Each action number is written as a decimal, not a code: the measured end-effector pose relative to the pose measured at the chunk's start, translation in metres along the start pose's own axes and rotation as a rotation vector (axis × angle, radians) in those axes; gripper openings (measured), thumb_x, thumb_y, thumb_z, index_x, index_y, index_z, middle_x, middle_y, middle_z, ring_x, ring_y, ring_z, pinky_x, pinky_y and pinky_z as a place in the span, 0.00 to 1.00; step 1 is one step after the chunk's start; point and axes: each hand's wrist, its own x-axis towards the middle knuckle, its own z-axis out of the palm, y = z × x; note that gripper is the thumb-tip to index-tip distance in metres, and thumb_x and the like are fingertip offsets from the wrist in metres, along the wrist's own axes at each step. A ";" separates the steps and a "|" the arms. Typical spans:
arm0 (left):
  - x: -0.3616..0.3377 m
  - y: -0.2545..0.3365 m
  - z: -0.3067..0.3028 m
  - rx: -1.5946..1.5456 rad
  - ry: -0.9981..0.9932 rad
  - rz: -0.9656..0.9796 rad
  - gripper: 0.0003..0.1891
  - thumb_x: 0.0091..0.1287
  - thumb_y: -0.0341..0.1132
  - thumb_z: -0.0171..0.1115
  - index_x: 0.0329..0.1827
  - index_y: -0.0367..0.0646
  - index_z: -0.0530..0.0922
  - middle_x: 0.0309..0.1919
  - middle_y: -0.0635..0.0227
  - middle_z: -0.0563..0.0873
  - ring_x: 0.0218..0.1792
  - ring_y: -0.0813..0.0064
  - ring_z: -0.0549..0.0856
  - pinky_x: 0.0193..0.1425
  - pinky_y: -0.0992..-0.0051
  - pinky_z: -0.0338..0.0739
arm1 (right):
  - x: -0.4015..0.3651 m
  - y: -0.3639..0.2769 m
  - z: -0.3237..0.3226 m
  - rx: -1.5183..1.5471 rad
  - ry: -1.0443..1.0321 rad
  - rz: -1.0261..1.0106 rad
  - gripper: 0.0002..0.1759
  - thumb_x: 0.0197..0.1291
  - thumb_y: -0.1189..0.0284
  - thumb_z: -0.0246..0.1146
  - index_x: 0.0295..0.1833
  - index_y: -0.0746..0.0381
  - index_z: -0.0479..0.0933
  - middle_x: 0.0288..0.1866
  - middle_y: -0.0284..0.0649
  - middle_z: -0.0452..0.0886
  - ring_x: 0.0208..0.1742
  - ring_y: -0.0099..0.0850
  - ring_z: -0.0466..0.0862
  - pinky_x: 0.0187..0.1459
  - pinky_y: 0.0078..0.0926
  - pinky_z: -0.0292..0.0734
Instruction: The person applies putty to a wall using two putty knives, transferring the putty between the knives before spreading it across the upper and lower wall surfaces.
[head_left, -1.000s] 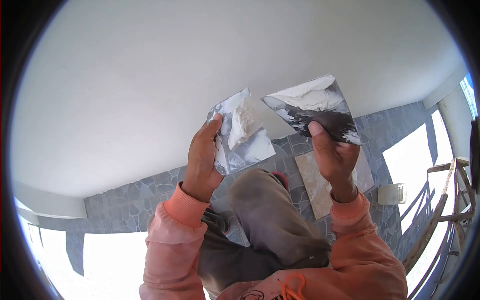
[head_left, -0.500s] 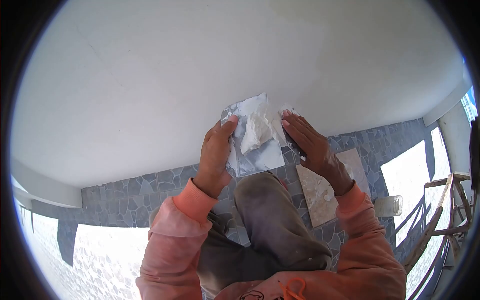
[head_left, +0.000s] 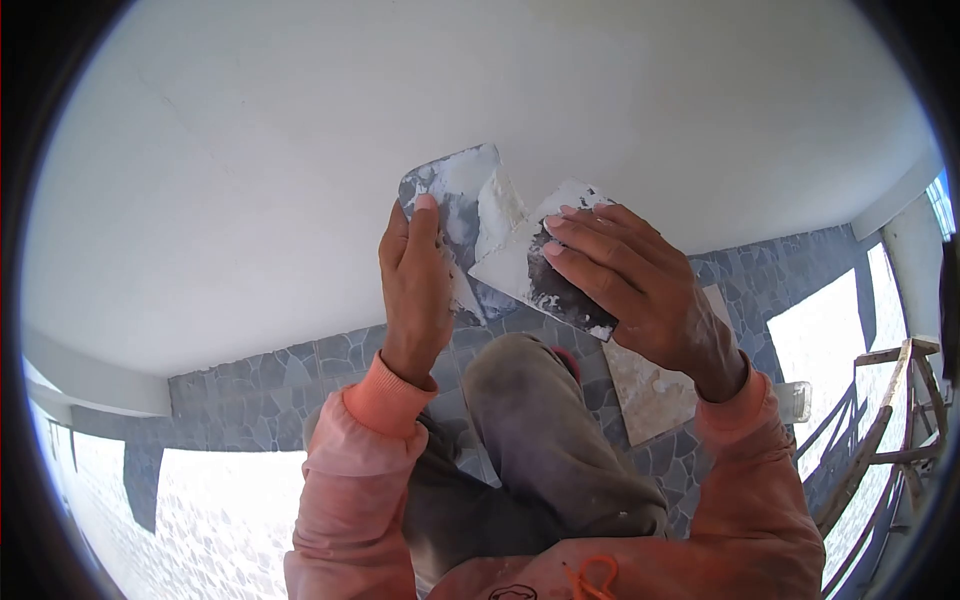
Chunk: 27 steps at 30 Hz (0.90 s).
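Note:
My left hand [head_left: 415, 285] grips a flat grey plate [head_left: 460, 220] smeared with white paste, its thumb lying on the upper face. A thick lump of white paste [head_left: 497, 212] sits on that plate. My right hand [head_left: 645, 285] holds a second flat plate [head_left: 565, 285], dark and coated with white, with its fingers spread over the top. The left edge of this second plate overlaps the first one beside the lump. Both plates are in front of a pale wall, above my knees.
A stained square board [head_left: 655, 395] lies on the grey stone-patterned floor [head_left: 250, 395] at the right. Beyond it are a translucent container [head_left: 797, 402], partly behind my right sleeve, and a wooden ladder [head_left: 870, 455]. The pale wall [head_left: 330, 150] rises ahead.
The left plate has moved up and left. The right plate has turned from nearly edge-on to showing its broad face, and now overlaps the left plate.

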 end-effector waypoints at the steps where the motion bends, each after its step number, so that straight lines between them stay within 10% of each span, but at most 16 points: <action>1: -0.001 0.001 0.003 0.010 0.024 0.002 0.14 0.78 0.40 0.48 0.50 0.39 0.77 0.34 0.77 0.79 0.34 0.87 0.74 0.38 0.81 0.72 | 0.001 0.001 0.005 -0.045 0.004 -0.025 0.19 0.58 0.77 0.62 0.56 0.67 0.78 0.59 0.49 0.81 0.59 0.44 0.82 0.63 0.47 0.74; 16: 0.009 -0.027 -0.014 0.147 0.119 -0.121 0.14 0.77 0.39 0.49 0.53 0.37 0.76 0.42 0.68 0.83 0.41 0.77 0.82 0.45 0.74 0.78 | 0.031 0.029 -0.009 0.185 -0.576 -0.061 0.24 0.47 0.87 0.62 0.53 0.62 0.82 0.55 0.41 0.84 0.58 0.39 0.83 0.56 0.35 0.80; 19: 0.011 -0.026 -0.017 0.151 0.143 -0.064 0.13 0.76 0.39 0.49 0.44 0.37 0.75 0.28 0.74 0.73 0.29 0.83 0.70 0.33 0.76 0.70 | 0.026 0.046 -0.014 0.247 -0.642 -0.017 0.24 0.46 0.87 0.63 0.52 0.61 0.83 0.52 0.40 0.86 0.53 0.41 0.84 0.52 0.33 0.82; 27: 0.009 0.004 -0.023 0.083 0.247 -0.038 0.14 0.76 0.40 0.51 0.51 0.38 0.75 0.41 0.69 0.82 0.41 0.76 0.83 0.41 0.74 0.80 | -0.099 0.088 0.043 0.987 -0.387 0.911 0.14 0.66 0.79 0.62 0.57 0.65 0.80 0.46 0.38 0.86 0.49 0.29 0.85 0.53 0.33 0.80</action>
